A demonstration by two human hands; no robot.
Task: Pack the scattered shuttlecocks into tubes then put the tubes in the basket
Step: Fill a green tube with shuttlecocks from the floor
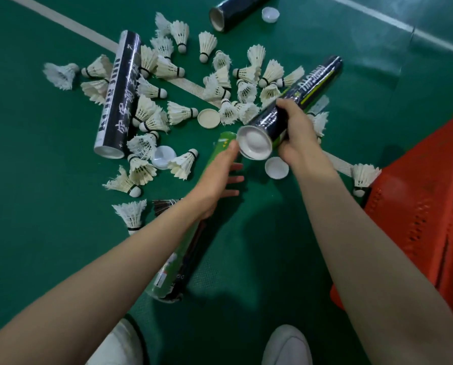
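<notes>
- On my feed, the right hand [296,130] is wrapped round a navy tube [309,88] with a yellow-green stripe. The tube is held off the floor and tilted, and a white cap [254,143] closes its near end.
- White block lettering runs along that tube, but it sits at an angle and I cannot read it.
- The left hand [217,180] hovers with fingers straight and spread, gripping nothing. Its thumb tip is right at the cap's rim; I cannot tell whether it touches.
- Under that hand a green tube [180,246] lies on the court floor [36,206]. Its small white label is too blurred to read.
- A black tube [117,96] lies to the left among the scattered shuttlecocks [220,83]. It bears large white brush-style characters and block letters that I cannot make out.
- Another dark tube [236,11] lies open-ended at the top of the view.
- The red basket [417,206] stands at the right, beside the right forearm.
- A loose cap [276,167] lies just below the held tube.
</notes>
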